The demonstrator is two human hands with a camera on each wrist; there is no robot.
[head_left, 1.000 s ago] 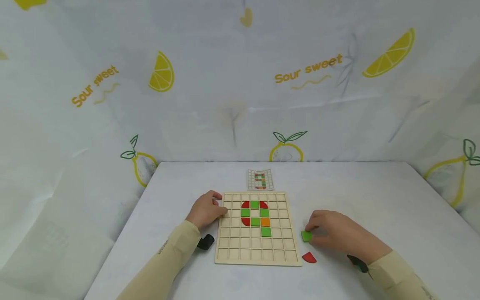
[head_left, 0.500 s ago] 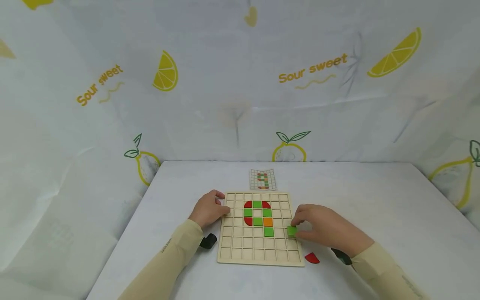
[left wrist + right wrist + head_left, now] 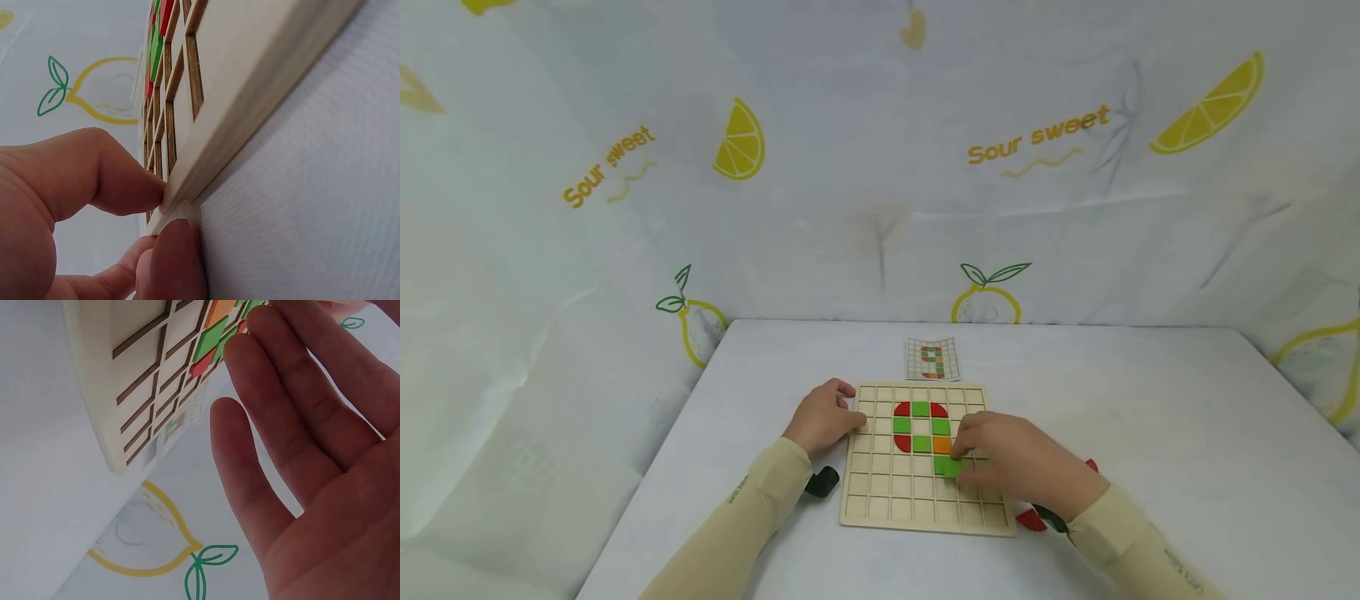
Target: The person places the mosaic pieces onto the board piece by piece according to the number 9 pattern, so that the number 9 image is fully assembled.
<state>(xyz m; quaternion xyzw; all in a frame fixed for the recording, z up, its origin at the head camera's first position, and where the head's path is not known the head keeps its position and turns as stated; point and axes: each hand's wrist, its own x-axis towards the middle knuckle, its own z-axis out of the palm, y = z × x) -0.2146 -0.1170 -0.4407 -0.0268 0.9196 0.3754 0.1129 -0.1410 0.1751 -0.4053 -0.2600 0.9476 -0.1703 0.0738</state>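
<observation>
Right hand (image 3: 1015, 462) hovers low over the wooden grid board (image 3: 880, 496), fingertips pinching a green square tile (image 3: 953, 468) right beside the green tile already seated in the row below the orange one. From the right wrist view the other fingers (image 3: 281, 444) lie long and straight, spread loosely above the board's cells.

Left hand (image 3: 822, 419) grips the board's left edge; the left wrist view shows the thumb (image 3: 112, 181) on top of the rim and a fingertip (image 3: 178, 250) pressed against the side, holding it steady on the white table (image 3: 1150, 400).

Count on the board: three red quarter-round pieces, five green squares seated, one orange square (image 3: 942, 445), all clustered in the upper middle cells. The rest of the cells that show are bare wood, though the right hand covers part of the lower right.

Off the board, one red piece (image 3: 1028, 520) lies on the table by the near right corner, half hidden under the right wrist. One small pattern card (image 3: 932, 359) rests just behind the board's far edge. A lemon-print cloth (image 3: 737, 142) hangs all around.
</observation>
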